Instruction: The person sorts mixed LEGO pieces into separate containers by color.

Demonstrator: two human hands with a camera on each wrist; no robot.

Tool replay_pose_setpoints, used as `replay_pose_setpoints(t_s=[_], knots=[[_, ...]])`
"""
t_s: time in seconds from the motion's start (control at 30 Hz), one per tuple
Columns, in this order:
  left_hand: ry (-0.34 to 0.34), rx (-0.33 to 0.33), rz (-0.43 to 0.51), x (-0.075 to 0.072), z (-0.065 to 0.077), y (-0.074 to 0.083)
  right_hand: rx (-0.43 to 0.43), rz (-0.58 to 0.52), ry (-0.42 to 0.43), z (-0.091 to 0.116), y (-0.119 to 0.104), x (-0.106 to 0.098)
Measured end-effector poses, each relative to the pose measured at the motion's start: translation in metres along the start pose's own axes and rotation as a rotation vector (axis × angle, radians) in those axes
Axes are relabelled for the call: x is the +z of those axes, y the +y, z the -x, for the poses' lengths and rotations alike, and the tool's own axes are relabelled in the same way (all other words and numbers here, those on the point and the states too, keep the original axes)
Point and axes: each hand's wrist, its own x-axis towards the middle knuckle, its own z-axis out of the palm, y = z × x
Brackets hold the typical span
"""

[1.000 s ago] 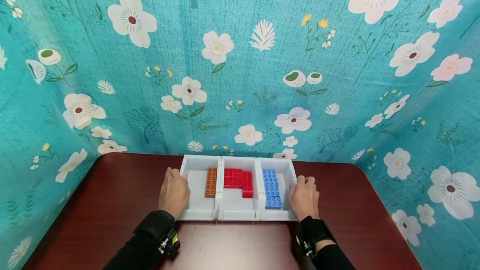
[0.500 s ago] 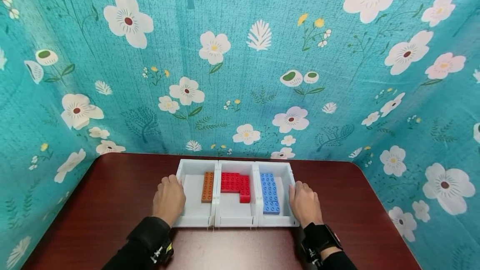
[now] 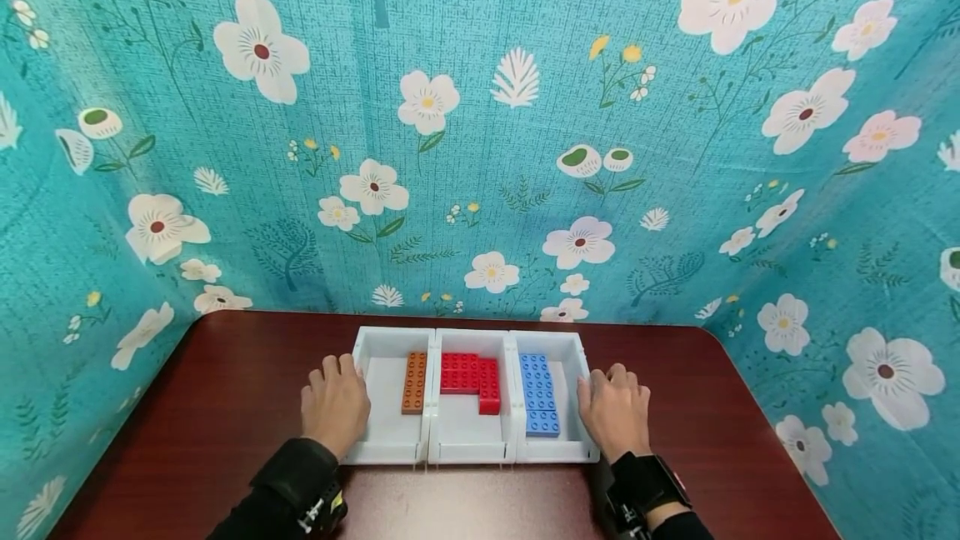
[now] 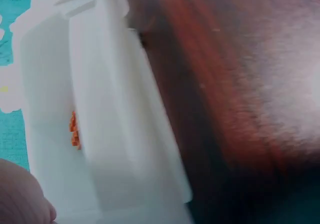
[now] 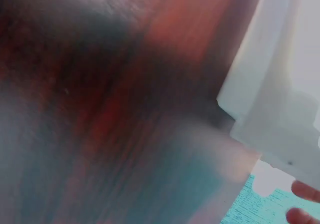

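Three white plastic bins stand joined side by side on the table. My left hand (image 3: 335, 402) holds the outer side of the left bin (image 3: 382, 447), its thumb at the rim. At the opposite end my right hand (image 3: 617, 413) grips the side wall of the right bin (image 3: 576, 450), thumb over the rim. Several building bricks lie in them: orange-brown bricks (image 3: 414, 383) on the left, red bricks (image 3: 460, 372) in the middle bin (image 3: 471, 452), blue bricks (image 3: 537, 386) on the right. In the right wrist view, fingertips (image 5: 304, 191) show beside a bin's corner; the left wrist view shows part of that hand.
The dark red-brown table (image 3: 247, 390) has rounded far corners. Behind and on both sides hangs a turquoise floral cloth (image 3: 450, 140). Black straps with small cameras sit on both wrists.
Both hands have drawn the joined bins toward the person, away from the table's far edge, mostly in the first half second. The bricks stay in their bins. The head view has shifted slightly.
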Motion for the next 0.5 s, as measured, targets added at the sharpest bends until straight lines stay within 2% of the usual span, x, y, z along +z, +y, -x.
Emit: replay_pose_setpoints(t_s=[0.07, 0.17, 0.37, 0.5], knots=[[-0.056, -0.010, 0.019, -0.001, -0.004, -0.001, 0.007, -0.016, -0.009, -0.002, 0.001, 0.000], [-0.093, 0.009, 0.056, -0.001, -0.011, -0.004, 0.029, -0.054, -0.051, -0.006, 0.001, 0.000], [-0.079, 0.080, 0.094, 0.006, -0.026, -0.009, 0.047, -0.082, -0.174, -0.022, 0.005, 0.003], [-0.064, 0.107, 0.123, 0.010, -0.034, -0.011, 0.056, -0.104, -0.193, -0.031, 0.007, 0.006]])
